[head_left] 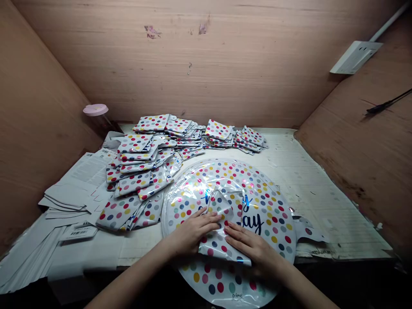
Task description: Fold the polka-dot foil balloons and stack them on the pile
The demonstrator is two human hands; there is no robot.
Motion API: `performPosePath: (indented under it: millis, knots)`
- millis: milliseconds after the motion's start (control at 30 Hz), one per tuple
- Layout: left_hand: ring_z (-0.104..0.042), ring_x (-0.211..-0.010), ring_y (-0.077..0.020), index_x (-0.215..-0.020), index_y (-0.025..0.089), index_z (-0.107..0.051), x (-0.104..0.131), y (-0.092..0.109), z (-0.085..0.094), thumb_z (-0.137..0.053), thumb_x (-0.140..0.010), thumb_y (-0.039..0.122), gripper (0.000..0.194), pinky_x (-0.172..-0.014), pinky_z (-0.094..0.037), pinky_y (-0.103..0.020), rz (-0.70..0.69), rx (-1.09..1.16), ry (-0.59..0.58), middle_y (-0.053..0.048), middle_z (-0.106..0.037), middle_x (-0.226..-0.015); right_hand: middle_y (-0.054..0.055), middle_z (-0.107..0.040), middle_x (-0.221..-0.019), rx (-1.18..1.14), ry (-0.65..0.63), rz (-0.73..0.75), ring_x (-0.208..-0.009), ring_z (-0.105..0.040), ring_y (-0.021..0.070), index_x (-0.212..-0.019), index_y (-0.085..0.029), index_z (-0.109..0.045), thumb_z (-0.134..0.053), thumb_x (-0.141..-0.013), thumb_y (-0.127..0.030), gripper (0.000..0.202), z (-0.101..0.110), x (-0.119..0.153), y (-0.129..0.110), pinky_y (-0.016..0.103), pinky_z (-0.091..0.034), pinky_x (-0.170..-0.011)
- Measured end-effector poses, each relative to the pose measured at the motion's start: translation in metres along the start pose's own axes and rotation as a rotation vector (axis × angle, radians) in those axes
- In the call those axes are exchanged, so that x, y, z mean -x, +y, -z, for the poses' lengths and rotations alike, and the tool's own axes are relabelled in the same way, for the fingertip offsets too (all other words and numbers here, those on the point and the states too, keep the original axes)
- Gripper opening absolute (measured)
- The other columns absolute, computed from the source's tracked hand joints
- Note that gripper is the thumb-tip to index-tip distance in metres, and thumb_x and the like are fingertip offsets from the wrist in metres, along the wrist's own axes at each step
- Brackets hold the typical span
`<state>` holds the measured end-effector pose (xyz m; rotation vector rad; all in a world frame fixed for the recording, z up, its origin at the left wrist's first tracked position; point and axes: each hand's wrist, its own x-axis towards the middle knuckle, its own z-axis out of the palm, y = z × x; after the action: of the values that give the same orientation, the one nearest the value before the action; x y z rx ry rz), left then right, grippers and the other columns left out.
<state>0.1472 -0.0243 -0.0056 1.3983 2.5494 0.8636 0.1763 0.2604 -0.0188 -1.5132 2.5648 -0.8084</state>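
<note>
A polka-dot foil balloon (216, 250), partly folded into a narrow packet, lies on several flat round foil balloons (272, 208) with dark blue lettering. My left hand (198, 229) rests flat on the packet's left side, fingers stretched out and pointing right. From the right, my right hand (252, 245) presses on the same packet with extended fingers, its fingertips close to the left ones. Neither hand is gripping anything. The packet and both hands hide part of the lettering. A tail (309, 229) sticks out at the right of the round balloons.
Folded dotted balloon packets (135, 183) are piled at left, with more stacks (219, 130) along the back wall. Printed cards (69, 195) and white paper sheets (35, 246) lie at far left. A pink-lidded jar (95, 110) stands behind. A white socket box (355, 57) hangs upper right.
</note>
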Motion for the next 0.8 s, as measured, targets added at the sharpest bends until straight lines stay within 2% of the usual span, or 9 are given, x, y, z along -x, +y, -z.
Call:
performPosePath:
  millis: [100, 200, 300, 367, 433, 500, 600, 700, 800]
  knots:
    - [-0.056, -0.118, -0.0192, -0.114, 0.026, -0.061, -0.009, 0.000, -0.004, -0.054, -0.083, 0.022, 0.032, -0.110, -0.028, -0.036, 0.129, 0.092, 0.080, -0.003, -0.062, -0.128, 0.013, -0.052, -0.138, -0.095, 0.113, -0.071, -0.133, -0.041, 0.0289, -0.139, -0.020, -0.046, -0.051, -0.089, -0.030, 0.050, -0.006, -0.004, 0.008, 0.048, -0.040, -0.106]
    - [-0.065, -0.092, -0.0178, -0.095, 0.024, -0.065, -0.025, -0.002, -0.006, -0.044, -0.090, 0.025, 0.022, -0.085, -0.044, -0.029, 0.461, 0.134, 0.223, -0.001, -0.072, -0.100, 0.012, -0.071, -0.095, -0.193, 0.394, -0.450, -0.088, -0.068, 0.0260, -0.104, -0.017, -0.066, -0.036, -0.096, -0.040, 0.039, -0.006, -0.021, 0.016, 0.039, -0.057, -0.075]
    - [-0.064, -0.076, -0.0189, -0.089, 0.020, -0.063, -0.051, -0.004, -0.001, -0.037, -0.095, 0.036, 0.030, -0.066, -0.044, -0.026, 0.799, 0.041, 0.245, -0.004, -0.070, -0.082, 0.006, -0.061, -0.060, -0.136, 0.547, -0.850, -0.052, -0.058, 0.0206, -0.075, -0.019, -0.060, -0.025, -0.097, -0.052, 0.053, 0.002, -0.046, 0.027, 0.032, -0.048, -0.047]
    - [-0.064, -0.075, -0.0216, -0.084, 0.019, -0.062, -0.068, -0.005, 0.002, -0.039, -0.095, 0.040, 0.033, -0.064, -0.043, -0.027, 0.928, -0.047, 0.209, -0.006, -0.069, -0.079, 0.007, -0.061, -0.064, -0.084, 0.571, -0.936, -0.055, -0.057, 0.0220, -0.083, -0.019, -0.060, -0.027, -0.095, -0.055, 0.051, 0.009, -0.062, 0.033, 0.033, -0.047, -0.047]
    - [-0.065, -0.078, -0.0243, -0.081, 0.018, -0.062, -0.080, -0.006, 0.003, -0.042, -0.093, 0.039, 0.031, -0.065, -0.043, -0.029, 0.979, -0.091, 0.188, -0.009, -0.068, -0.079, 0.014, -0.065, -0.087, 0.058, 0.621, -0.938, -0.074, -0.062, 0.0279, -0.106, -0.016, -0.059, -0.031, -0.095, -0.053, 0.047, 0.013, -0.074, 0.034, 0.038, -0.051, -0.059]
    - [-0.065, -0.078, -0.0245, -0.085, 0.017, -0.063, -0.085, -0.005, 0.002, -0.045, -0.093, 0.037, 0.028, -0.067, -0.044, -0.029, 0.990, -0.096, 0.186, -0.009, -0.068, -0.080, 0.020, -0.059, -0.116, 0.262, 0.605, -0.842, -0.104, -0.058, 0.0336, -0.127, -0.015, -0.051, -0.033, -0.096, -0.046, 0.047, 0.012, -0.083, 0.032, 0.047, -0.049, -0.082]
    - [-0.064, -0.093, -0.0235, -0.109, 0.016, -0.058, -0.084, -0.002, -0.001, -0.051, -0.090, 0.030, 0.025, -0.075, -0.045, -0.029, 0.984, -0.130, 0.240, -0.011, -0.067, -0.101, 0.012, -0.039, -0.146, 0.417, 0.365, -0.550, -0.135, -0.032, 0.0343, -0.141, -0.023, -0.043, -0.034, -0.097, -0.041, 0.048, 0.001, -0.092, 0.031, 0.053, -0.030, -0.108]
    - [-0.057, -0.111, -0.0245, -0.123, 0.015, -0.050, -0.081, 0.000, 0.002, -0.054, -0.088, 0.025, 0.036, -0.088, -0.043, -0.030, 0.993, -0.183, 0.310, -0.013, -0.059, -0.120, 0.004, -0.020, -0.157, 0.440, 0.196, -0.448, -0.143, -0.010, 0.0374, -0.148, -0.029, -0.029, -0.037, -0.094, -0.051, 0.059, -0.012, -0.095, 0.035, 0.058, -0.019, -0.112]
    - [-0.060, -0.106, -0.0273, -0.116, 0.014, -0.055, -0.086, 0.000, 0.009, -0.051, -0.090, 0.032, 0.031, -0.088, -0.045, -0.035, 1.100, -0.104, 0.229, -0.014, -0.064, -0.111, -0.001, -0.012, -0.159, 0.483, 0.177, -0.462, -0.143, 0.001, 0.0407, -0.150, -0.032, -0.020, -0.037, -0.093, -0.055, 0.064, -0.021, -0.094, 0.040, 0.063, -0.014, -0.111]
